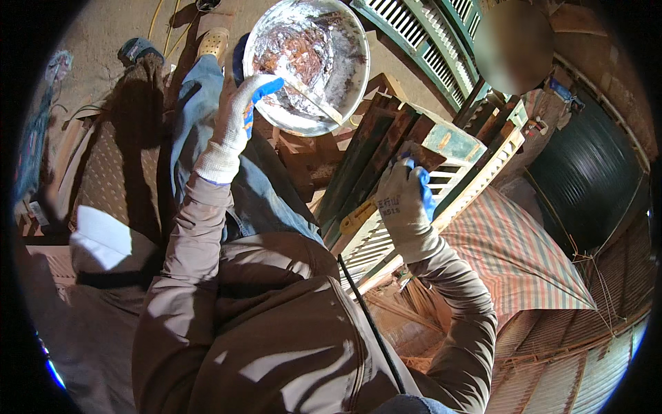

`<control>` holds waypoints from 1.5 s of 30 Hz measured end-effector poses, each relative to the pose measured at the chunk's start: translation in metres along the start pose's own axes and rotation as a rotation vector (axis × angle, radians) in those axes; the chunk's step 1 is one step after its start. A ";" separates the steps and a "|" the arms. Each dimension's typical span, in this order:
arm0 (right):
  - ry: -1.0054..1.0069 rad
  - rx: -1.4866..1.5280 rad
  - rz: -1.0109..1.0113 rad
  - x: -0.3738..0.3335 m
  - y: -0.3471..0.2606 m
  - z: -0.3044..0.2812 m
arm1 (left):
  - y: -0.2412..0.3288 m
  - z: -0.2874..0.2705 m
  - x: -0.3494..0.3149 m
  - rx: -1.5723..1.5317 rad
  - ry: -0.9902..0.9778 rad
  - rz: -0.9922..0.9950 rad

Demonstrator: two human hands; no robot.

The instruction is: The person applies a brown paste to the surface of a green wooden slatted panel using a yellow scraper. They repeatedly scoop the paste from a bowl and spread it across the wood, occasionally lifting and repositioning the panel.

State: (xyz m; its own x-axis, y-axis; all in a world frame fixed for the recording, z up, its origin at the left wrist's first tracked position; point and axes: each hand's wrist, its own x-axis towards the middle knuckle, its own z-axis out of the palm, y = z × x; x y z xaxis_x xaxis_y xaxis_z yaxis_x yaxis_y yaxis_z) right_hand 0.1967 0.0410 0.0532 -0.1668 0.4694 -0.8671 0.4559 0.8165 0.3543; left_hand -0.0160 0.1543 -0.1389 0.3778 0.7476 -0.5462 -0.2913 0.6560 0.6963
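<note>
1. Leftmost, one gloved left hand (pixel 238 114) is reaching upward, its blue-coated fingers clenched on the near rim of a single round white bowl (pixel 348 96), which is sitting at the top centre of the view.
2. Inside that bowl, smeared white and reddish-brown paste is coating the walls, and one pale flat stick (pixel 314 96) is lying in it, its long axis running diagonally from upper left down to lower right, its lower end resting toward the rim nearest the shutter.
3. Next, one weathered wooden louvred shutter (pixel 448 141) is leaning just right of the bowl, its long axis slanting from lower left up to upper right, with green and brown slats on top.
4. Over the shutter, one gloved right hand (pixel 403 207) is gripping a yellow-handled tool (pixel 357 217); the handle is pointing down and to the left out of the fist, and its working end is hidden behind the glove.
5. The two hands are being held well apart, the left one higher than the right.
6. Farther right, one striped cloth (pixel 524 255) is lying below the shutter.
7. Rightmost, one dark corrugated sheet (pixel 586 179) is curving along the rim.
</note>
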 end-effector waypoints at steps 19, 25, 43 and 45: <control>0.054 0.198 0.109 -0.005 -0.009 0.004 | -0.006 -0.021 -0.010 0.144 -0.092 0.063; -0.027 -0.056 0.095 0.003 -0.011 0.014 | -0.005 -0.017 -0.010 0.016 0.003 -0.009; -0.002 0.427 0.200 0.010 0.003 0.024 | -0.017 -0.042 -0.016 0.259 0.044 -0.022; 0.031 0.340 0.235 0.016 0.020 0.028 | -0.020 -0.043 -0.016 0.192 0.056 -0.049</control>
State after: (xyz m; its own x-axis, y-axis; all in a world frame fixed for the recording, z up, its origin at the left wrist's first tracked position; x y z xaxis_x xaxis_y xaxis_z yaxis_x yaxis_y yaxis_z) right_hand 0.2273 0.0557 0.0370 -0.0481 0.6441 -0.7635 0.7464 0.5312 0.4010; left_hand -0.0539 0.1342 -0.1638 0.3365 0.7231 -0.6033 -0.0988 0.6642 0.7410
